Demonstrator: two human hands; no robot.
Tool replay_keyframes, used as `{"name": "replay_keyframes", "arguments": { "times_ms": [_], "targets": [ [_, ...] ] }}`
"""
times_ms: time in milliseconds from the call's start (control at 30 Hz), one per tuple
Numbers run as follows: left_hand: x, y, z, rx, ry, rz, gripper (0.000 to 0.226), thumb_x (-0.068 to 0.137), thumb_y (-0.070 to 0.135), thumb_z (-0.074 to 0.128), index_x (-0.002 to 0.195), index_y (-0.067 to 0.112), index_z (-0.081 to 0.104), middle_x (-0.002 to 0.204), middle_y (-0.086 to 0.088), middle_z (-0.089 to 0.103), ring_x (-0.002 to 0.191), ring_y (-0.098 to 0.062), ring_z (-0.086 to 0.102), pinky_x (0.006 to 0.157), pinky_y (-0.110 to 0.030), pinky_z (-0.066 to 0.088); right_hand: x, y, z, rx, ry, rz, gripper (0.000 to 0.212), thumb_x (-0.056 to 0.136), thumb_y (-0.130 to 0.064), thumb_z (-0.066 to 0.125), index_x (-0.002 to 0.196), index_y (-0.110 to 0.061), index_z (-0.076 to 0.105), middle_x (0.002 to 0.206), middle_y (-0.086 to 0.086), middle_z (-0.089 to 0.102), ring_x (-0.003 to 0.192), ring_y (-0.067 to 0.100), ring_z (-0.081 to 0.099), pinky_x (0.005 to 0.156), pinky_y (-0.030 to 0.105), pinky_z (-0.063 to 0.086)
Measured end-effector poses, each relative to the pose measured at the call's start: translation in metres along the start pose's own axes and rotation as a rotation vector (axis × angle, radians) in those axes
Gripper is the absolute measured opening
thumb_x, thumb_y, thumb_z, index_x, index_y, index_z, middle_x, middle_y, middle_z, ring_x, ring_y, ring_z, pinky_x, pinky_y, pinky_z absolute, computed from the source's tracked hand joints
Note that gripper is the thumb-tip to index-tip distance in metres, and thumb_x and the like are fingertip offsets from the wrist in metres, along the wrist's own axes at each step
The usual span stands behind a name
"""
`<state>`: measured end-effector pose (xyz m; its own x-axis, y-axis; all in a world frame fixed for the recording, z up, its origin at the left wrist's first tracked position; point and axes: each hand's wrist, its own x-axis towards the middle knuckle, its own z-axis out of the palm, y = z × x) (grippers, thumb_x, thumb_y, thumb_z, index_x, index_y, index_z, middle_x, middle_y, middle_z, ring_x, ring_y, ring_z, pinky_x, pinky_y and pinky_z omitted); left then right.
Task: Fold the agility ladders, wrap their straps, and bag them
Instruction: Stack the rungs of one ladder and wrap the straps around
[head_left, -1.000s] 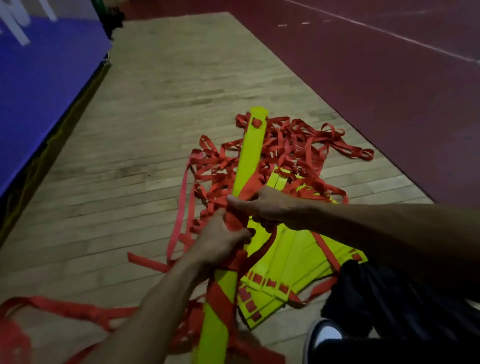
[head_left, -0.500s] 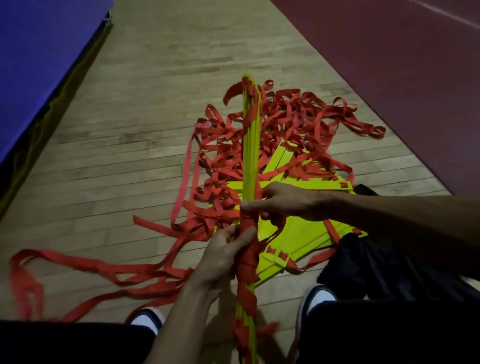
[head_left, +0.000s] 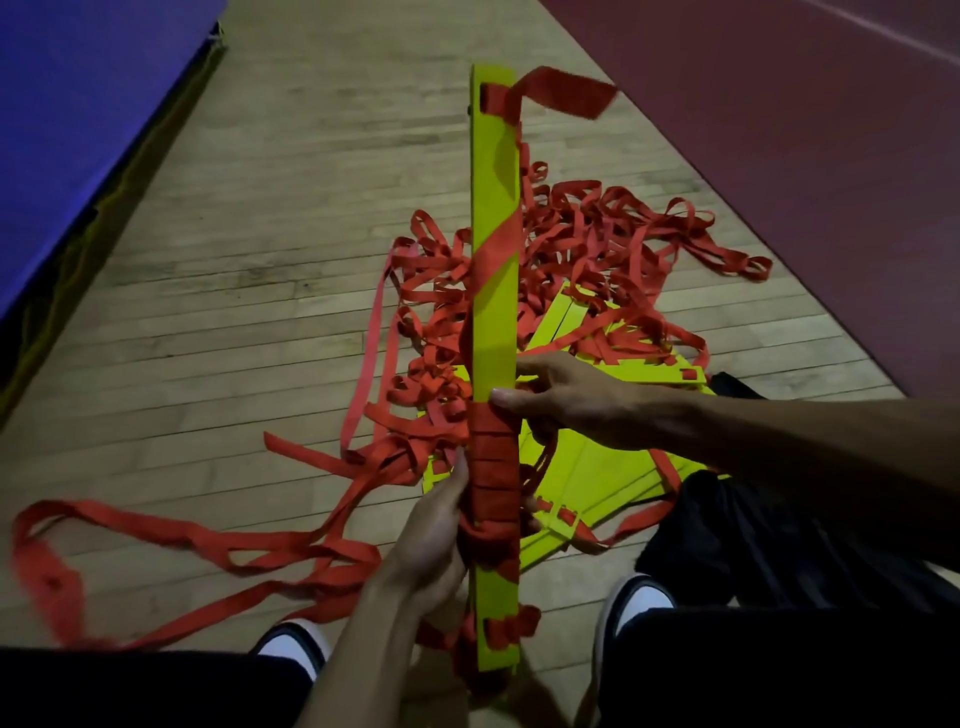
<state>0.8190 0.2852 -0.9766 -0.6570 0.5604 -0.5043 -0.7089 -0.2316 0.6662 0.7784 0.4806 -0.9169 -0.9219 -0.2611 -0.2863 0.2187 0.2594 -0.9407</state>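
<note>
wooden floor (head_left: 260, 312) across the middle | blue mat (head_left: 78, 130) at 10 o'clock | dark red court (head_left: 805, 182) at 2 o'clock (one pale line) | white-toed shoes (head_left: 636, 603) at 6 o'clock

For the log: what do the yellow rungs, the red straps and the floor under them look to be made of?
Yellow rungs: likely rigid plastic, smooth and matte; flat, straight, with punched slots at the ends.
Red straps: woven fabric webbing by the look; limp, looping and creasing, dull surface.
Floor: wood strip boards with visible seams and grain, worn, low sheen.
Left hand and right hand hold the wrapped bundle.
</note>
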Motion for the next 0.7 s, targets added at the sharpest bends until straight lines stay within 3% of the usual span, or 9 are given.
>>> {"name": "replay_keyframes", "arguments": {
  "times_ms": [67,133,200,300,433,567,633,700],
  "targets": [
    [0.002,-0.007,0.001,-0.007,0.068,0.035,0.060,0.101,0.049,0.039,0.120,-0.004,0.061,0.091,-0.022,0.066,0.074,-0.031,0.065,0.070,-0.038,0.054,0.003,-0.006,-0.001,-0.163,0.000,-0.013,0.011,0.094,-0.035,0.066,0.091,-0.025,0.071,0.075,0.003,0.064,0.061,0.017,0.052,0.054,0.032,0.049],
    [0.004,-0.009,0.005,0.056,0.146,0.089,0.053,0.093,0.049,0.055,0.109,-0.001,0.064,0.086,-0.020,0.064,0.069,-0.029,0.062,0.066,-0.035,0.052,0.007,-0.010,-0.001,-0.287,0.013,0.036,0.040,0.089,-0.049,0.065,0.098,-0.010,0.071,0.073,0.011,0.059,0.058,0.015,0.053,0.054,0.031,0.051],
    [0.006,-0.009,0.007,0.135,0.197,0.134,0.054,0.080,0.044,0.075,0.108,0.000,0.060,0.088,-0.024,0.062,0.070,-0.030,0.061,0.064,-0.034,0.051,0.009,-0.010,0.003,-0.302,0.051,0.060,0.060,0.086,-0.058,0.065,0.094,0.001,0.069,0.067,0.010,0.053,0.052,0.015,0.051,0.048,0.029,0.048],
    [0.007,-0.003,0.011,0.231,0.207,0.177,0.060,0.073,0.032,0.089,0.114,0.001,0.058,0.093,-0.030,0.066,0.076,-0.034,0.061,0.063,-0.037,0.053,0.010,-0.004,0.009,-0.221,0.094,0.047,0.065,0.089,-0.055,0.064,0.090,0.010,0.064,0.068,0.013,0.050,0.049,0.014,0.045,0.043,0.025,0.040],
    [0.003,0.005,0.007,0.211,0.050,0.088,0.057,0.071,0.041,0.081,0.111,0.005,0.062,0.089,-0.016,0.070,0.076,-0.031,0.068,0.067,-0.037,0.059,0.009,-0.005,0.010,-0.102,0.034,0.050,0.048,0.094,-0.044,0.061,0.072,-0.002,0.062,0.056,-0.003,0.050,0.050,0.010,0.045,0.047,0.022,0.039],
    [-0.007,-0.002,0.011,-0.033,-0.244,0.044,0.041,0.094,0.020,0.064,0.128,-0.002,0.054,0.120,-0.035,0.064,0.106,-0.047,0.067,0.088,-0.051,0.058,0.007,-0.009,0.013,-0.112,-0.004,0.042,0.047,0.094,-0.046,0.060,0.062,-0.012,0.060,0.057,0.001,0.051,0.050,0.013,0.047,0.050,0.024,0.041],
    [-0.001,-0.003,0.014,0.045,-0.150,0.134,0.025,0.092,0.011,0.066,0.112,-0.002,0.063,0.109,-0.030,0.069,0.087,-0.038,0.072,0.072,-0.043,0.061,0.009,-0.013,0.008,-0.253,-0.016,0.079,0.052,0.093,-0.051,0.058,0.060,-0.011,0.060,0.056,0.002,0.053,0.049,0.013,0.051,0.050,0.028,0.046],
    [0.009,-0.005,0.018,0.304,0.088,0.252,0.009,0.086,0.013,0.074,0.090,0.008,0.067,0.082,-0.019,0.071,0.063,-0.025,0.067,0.063,-0.040,0.056,0.012,-0.016,0.004,-0.384,-0.016,0.137,0.055,0.090,-0.058,0.057,0.064,-0.009,0.062,0.060,0.003,0.056,0.048,0.012,0.053,0.053,0.032,0.051]
  ]
}}
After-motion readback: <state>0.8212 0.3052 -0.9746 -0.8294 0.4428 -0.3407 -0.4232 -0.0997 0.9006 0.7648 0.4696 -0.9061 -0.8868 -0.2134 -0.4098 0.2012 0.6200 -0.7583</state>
